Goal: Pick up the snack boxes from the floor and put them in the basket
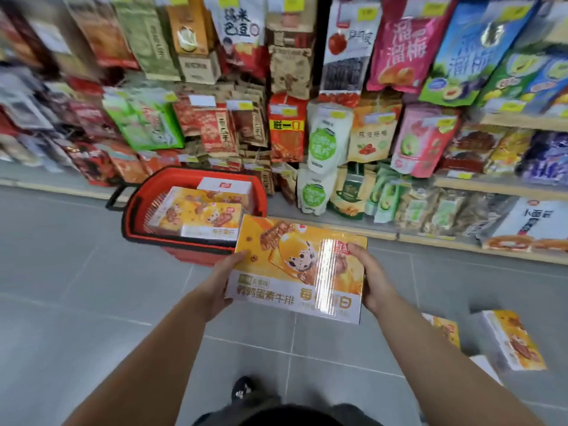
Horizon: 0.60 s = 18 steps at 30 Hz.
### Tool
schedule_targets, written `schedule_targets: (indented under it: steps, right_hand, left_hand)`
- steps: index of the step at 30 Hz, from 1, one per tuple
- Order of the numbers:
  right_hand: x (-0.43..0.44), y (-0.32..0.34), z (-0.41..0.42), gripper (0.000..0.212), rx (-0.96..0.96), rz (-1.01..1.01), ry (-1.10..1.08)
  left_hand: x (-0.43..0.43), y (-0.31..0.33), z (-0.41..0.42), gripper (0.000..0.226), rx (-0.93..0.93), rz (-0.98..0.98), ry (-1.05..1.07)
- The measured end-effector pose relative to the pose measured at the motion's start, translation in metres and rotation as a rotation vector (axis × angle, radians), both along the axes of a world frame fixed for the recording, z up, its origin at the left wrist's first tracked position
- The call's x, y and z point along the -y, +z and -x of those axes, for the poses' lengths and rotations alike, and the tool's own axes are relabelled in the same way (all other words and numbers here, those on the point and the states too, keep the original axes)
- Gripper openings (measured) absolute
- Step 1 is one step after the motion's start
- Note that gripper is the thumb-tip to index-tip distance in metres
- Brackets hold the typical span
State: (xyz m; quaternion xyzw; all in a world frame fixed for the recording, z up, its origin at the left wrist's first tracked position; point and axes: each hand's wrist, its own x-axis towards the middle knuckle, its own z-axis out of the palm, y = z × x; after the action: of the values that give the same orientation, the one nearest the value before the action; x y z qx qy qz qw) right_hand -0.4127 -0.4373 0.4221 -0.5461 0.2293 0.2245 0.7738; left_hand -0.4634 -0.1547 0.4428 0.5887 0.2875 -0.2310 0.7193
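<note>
I hold a flat orange-and-yellow snack box level in both hands, just in front of and to the right of the red basket. My left hand grips its left edge and my right hand grips its right edge. The basket stands on the grey floor and holds several boxes of the same kind. A further snack box lies on the floor at the lower right, with another partly hidden behind my right forearm.
Shelves packed with snack bags run across the back, right behind the basket. A low wooden shelf edge juts out on the right. My foot in a dark shoe is at the bottom. Grey floor tiles spread to the left.
</note>
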Motion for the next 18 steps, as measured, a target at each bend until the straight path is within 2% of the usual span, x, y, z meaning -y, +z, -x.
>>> schedule_targets:
  steps: [2,6,10,11,14,15,16,18]
  right_hand:
    - [-0.052,0.0,-0.016,0.067,-0.012,0.029,0.071]
    - [-0.159,-0.001,-0.044,0.068,-0.068,0.064,0.222]
    - [-0.222,-0.007,-0.069,0.058,-0.13,0.017,0.344]
    - [-0.233,-0.009,-0.077,0.056,-0.157,0.014,0.383]
    - [-0.262,-0.019,-0.101,0.047,-0.193,0.059,0.483]
    - [-0.273,-0.022,-0.113,0.044,-0.205,0.099,0.507]
    - [-0.28,-0.026,-0.121,0.043,-0.214,0.13,0.524]
    - [-0.302,-0.035,-0.145,0.041,-0.215,0.188,0.563]
  left_hand:
    - [-0.042,0.003,0.006,0.029,-0.004,-0.034,0.009]
    - [-0.137,0.009,0.023,0.068,0.046,-0.137,0.071]
    - [-0.188,0.009,0.023,0.073,0.072,-0.117,0.193]
    - [-0.197,0.008,0.019,0.069,0.065,-0.111,0.218]
    - [-0.219,0.003,-0.002,0.021,0.066,-0.071,0.275]
    - [-0.226,0.001,-0.013,0.014,0.049,-0.06,0.302]
    - [-0.23,-0.001,-0.02,0.015,0.034,-0.057,0.316]
    - [-0.246,-0.007,-0.04,0.032,0.017,-0.067,0.382]
